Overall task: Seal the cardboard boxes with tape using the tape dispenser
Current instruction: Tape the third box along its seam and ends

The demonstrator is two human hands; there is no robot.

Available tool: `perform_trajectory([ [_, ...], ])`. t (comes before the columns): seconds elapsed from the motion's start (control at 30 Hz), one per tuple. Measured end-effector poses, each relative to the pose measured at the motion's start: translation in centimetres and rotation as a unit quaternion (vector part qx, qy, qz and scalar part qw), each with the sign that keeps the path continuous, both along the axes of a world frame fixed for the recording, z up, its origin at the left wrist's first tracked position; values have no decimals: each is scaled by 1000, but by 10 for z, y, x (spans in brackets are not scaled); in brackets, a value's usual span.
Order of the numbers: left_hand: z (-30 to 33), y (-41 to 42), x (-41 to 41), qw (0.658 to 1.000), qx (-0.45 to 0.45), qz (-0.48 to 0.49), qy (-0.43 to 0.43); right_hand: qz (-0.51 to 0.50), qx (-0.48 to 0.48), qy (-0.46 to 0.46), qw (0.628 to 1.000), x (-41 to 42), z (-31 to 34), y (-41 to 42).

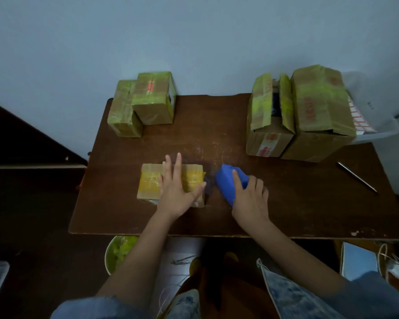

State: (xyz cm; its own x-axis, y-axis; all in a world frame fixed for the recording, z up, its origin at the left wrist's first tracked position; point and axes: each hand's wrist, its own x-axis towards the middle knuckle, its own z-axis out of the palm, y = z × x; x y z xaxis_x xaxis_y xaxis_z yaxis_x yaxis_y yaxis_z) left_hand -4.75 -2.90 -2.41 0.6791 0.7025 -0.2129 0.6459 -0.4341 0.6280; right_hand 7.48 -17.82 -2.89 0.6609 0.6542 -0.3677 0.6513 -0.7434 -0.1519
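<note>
While the left hand (174, 187) lay flat on the small cardboard box (171, 184), fingers straight and spread across its taped top, the right hand (249, 196) curled around the blue tape dispenser (228, 183), with its forefinger laid along the top of the casing. The flat palm looked meant to pin the box to the worktop (217, 139) so it would not slide under the pull of the tape. The dispenser sat just beside the box's right edge, its front end close to or touching that side; motion blur made it hard to tell which. Yellowish tape already ran across the box lid under the left hand, so this strip was probably near its end or about to be cut.

Beyond the left hand stood two taped boxes (143, 104), apparently finished and set aside. Beyond the right hand were two larger boxes: one open box (270, 116) with its flaps up, likely waiting its turn, and a bigger box (320, 111) next to it. Off to the right of the right hand lay a metal rod (356, 177), well apart from the work.
</note>
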Motion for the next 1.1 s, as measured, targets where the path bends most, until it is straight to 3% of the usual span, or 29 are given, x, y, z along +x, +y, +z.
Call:
perform_trajectory([
  [0.07,3,7,-11,997,24,47,-60,-6,97,3,995,-10,8,1],
  [0.23,3,25,-36,980,71,180,-49,-26,277,123,953,-44,22,18],
  [0.47,-7,43,-53,977,19,211,-11,-84,276,240,927,-73,24,48],
  [0.67,-12,35,-56,974,-80,208,-35,-130,254,275,918,-79,23,68],
  [0.87,-11,45,-62,969,-91,225,-47,-195,231,263,916,-72,17,72],
  [1.1,-14,50,-59,962,-144,230,-39,-202,223,319,899,-71,3,73],
])
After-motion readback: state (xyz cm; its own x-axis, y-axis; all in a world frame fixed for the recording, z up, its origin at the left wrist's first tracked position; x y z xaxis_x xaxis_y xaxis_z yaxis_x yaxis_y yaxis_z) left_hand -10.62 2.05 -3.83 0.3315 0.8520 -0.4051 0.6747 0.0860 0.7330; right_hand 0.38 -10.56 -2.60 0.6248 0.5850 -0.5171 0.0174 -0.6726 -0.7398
